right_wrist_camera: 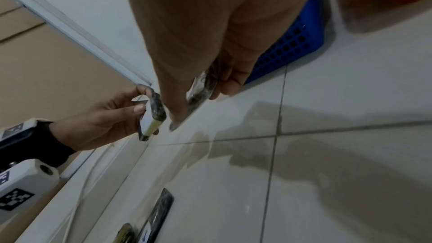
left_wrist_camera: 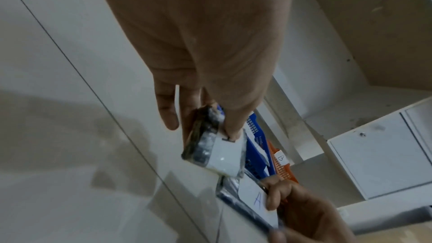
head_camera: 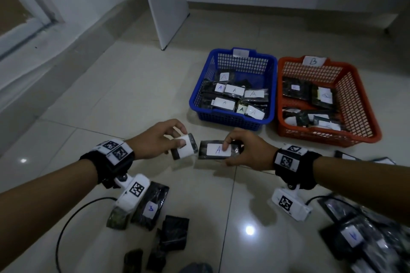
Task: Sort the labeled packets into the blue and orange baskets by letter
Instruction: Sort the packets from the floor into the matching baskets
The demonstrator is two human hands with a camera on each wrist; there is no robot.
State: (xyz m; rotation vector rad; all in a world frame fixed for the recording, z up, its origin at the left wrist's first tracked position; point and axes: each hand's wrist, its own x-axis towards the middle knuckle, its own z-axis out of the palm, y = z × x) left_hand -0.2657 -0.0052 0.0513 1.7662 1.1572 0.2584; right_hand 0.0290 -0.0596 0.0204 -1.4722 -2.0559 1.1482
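Observation:
My left hand (head_camera: 155, 139) pinches a dark packet (head_camera: 185, 147) with a white label whose letter is hidden by my thumb; the same packet (left_wrist_camera: 215, 143) shows in the left wrist view. Just right of it, my right hand (head_camera: 241, 150) holds a dark packet labeled A (head_camera: 218, 149) by its right edge; it appears edge-on (right_wrist_camera: 201, 90) in the right wrist view. Both packets hover above the floor in front of the blue basket (head_camera: 221, 117), which holds several A packets. The orange basket (head_camera: 363, 104), tagged B, sits to its right with several packets.
Loose dark packets lie on the tiled floor near my left wrist (head_camera: 150, 206) and in a pile at the lower right (head_camera: 359, 235). A black cable (head_camera: 66, 224) curves at the lower left. A white panel (head_camera: 166, 2) and a wall stand behind the baskets.

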